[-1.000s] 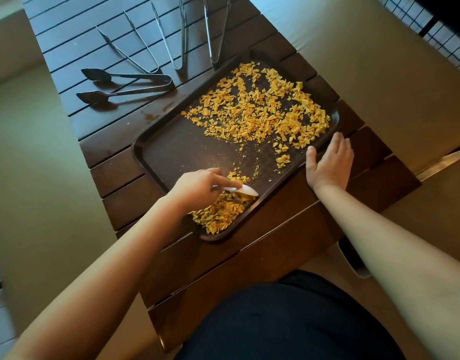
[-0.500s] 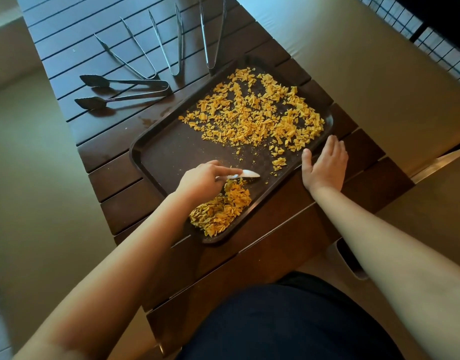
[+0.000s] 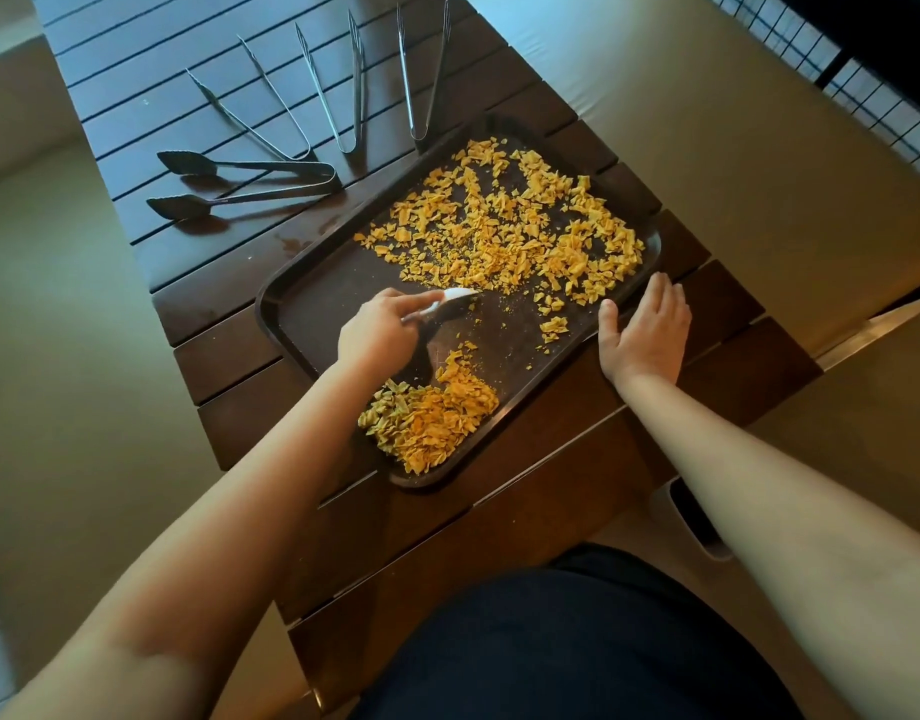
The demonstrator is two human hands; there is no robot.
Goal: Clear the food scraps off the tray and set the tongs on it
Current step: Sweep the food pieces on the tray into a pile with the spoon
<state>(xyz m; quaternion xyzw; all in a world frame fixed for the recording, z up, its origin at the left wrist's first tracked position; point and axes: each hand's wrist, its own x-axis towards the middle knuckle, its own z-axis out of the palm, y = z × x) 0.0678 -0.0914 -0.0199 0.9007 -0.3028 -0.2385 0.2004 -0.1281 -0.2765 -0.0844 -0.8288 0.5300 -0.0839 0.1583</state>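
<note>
1. Around the tray [image 3: 312,309], on the dark slatted counter [image 3: 229,262], lie four pairs of tongs. A spoon-tipped pair [image 3: 240,184] sits at about ten o'clock from the tray, with three slim pairs at eleven to twelve [image 3: 260,111], [image 3: 338,80], [image 3: 421,70]. All are off the tray.
2. A pale bin [image 3: 691,522] shows under the counter edge at four o'clock; a wire grid [image 3: 863,80] stands at the far right.
3. The tray's long axis runs from seven o'clock to one o'clock. The spoon-tipped tongs point to nine o'clock, hinge toward the tray; the slim ones have their hinges near the tray and their tips fan away.
4. Food scraps [image 3: 515,226] cover the tray's far half, and a heaped pile [image 3: 432,418] sits at its near corner.
5. The left hand [image 3: 380,330] pinches a white scraper [image 3: 458,296] — fingers curled round it, blade at the edge of the scattered scraps.
6. The right hand [image 3: 645,330] rests flat against the tray's right rim, fingers straight and close together.
7. No writing is readable.
</note>
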